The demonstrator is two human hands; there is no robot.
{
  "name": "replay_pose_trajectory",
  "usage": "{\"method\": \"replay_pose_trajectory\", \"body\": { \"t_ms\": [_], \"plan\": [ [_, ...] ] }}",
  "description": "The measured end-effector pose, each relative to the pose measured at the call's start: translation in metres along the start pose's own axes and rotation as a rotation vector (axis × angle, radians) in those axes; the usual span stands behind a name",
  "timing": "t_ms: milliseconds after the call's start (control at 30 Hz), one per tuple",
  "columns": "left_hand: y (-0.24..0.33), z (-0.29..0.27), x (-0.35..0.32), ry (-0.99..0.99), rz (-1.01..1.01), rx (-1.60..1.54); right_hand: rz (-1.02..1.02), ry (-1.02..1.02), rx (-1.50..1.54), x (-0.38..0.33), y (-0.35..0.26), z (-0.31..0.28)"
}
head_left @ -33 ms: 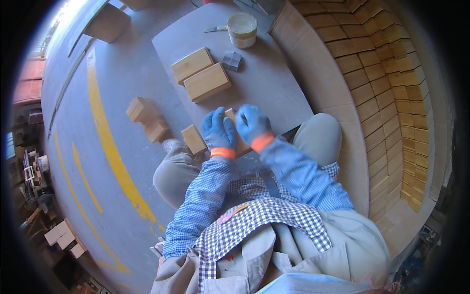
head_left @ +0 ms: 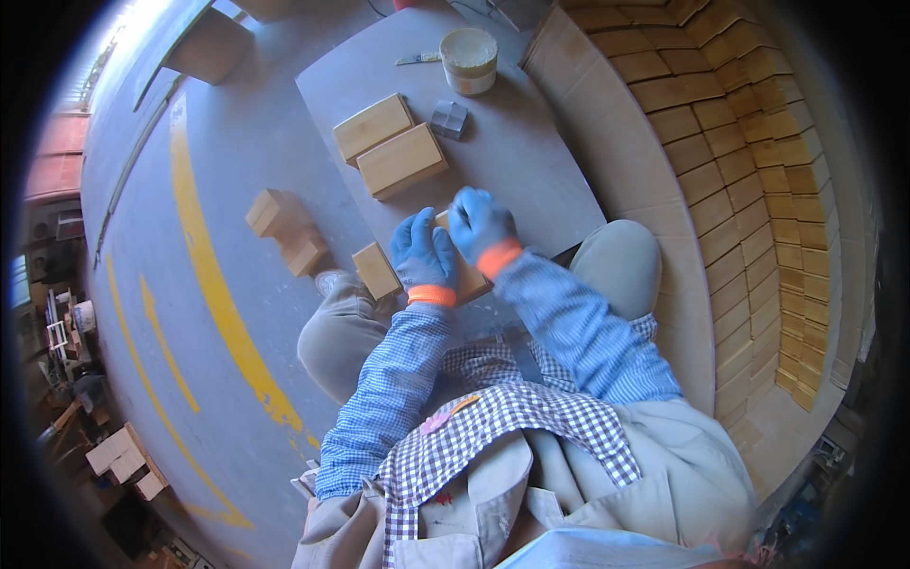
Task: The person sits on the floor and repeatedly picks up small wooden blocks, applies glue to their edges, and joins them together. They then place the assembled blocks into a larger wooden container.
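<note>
- Grey workshop floor (head_left: 218,171) with yellow painted lines; a low grey counter (head_left: 531,161) sits in front of my knees, stacked tan blocks (head_left: 749,171) rise in a wall on my right.
- My left hand (head_left: 424,254) and right hand (head_left: 481,224), both in blue gloves, press on a small wooden block (head_left: 471,280) at the counter's near edge.
- Fingers of both hands are curled down over that block, clamped on it.
- Another wooden piece (head_left: 376,270) lies just beside my left hand.
- Two larger wooden blocks (head_left: 389,144) lie side by side mid-counter, a small grey cube (head_left: 449,119) near them.
- Round tub (head_left: 468,59) and a blade tool (head_left: 417,59) at the far end.
- Loose wood blocks (head_left: 284,232) on the floor to my left.
</note>
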State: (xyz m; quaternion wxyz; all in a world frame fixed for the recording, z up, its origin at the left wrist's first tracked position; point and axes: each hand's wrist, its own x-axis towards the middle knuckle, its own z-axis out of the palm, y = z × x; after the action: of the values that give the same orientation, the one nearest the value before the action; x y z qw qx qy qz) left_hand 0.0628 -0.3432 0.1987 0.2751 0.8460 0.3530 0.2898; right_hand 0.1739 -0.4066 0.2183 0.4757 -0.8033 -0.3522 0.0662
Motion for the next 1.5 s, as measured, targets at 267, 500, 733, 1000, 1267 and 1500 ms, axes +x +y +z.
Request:
{"method": "replay_pose_trajectory", "body": {
  "t_ms": [267,500,733,1000,1267,1500],
  "plan": [
    [0.003,0.002,-0.001,0.018,-0.035,0.016,0.054,-0.048,0.055,-0.078,0.017,-0.034],
    [0.001,0.0,0.004,-0.036,0.015,0.023,0.437,-0.286,0.376,-0.001,0.039,0.005],
    [0.006,0.001,0.002,-0.009,-0.012,0.005,0.465,-0.423,0.389,-0.071,0.052,-0.026],
    [0.006,-0.001,0.006,-0.051,-0.014,-0.012,0.448,-0.302,0.396,0.01,0.047,0.011],
    [0.002,0.005,0.0,0.03,-0.033,-0.107,0.454,-0.472,0.145,-0.129,0.017,-0.058],
    [0.001,-0.042,-0.043,-0.097,-0.416,-0.028,0.517,-0.177,0.517,-0.079,0.042,-0.033]
  ]
}}
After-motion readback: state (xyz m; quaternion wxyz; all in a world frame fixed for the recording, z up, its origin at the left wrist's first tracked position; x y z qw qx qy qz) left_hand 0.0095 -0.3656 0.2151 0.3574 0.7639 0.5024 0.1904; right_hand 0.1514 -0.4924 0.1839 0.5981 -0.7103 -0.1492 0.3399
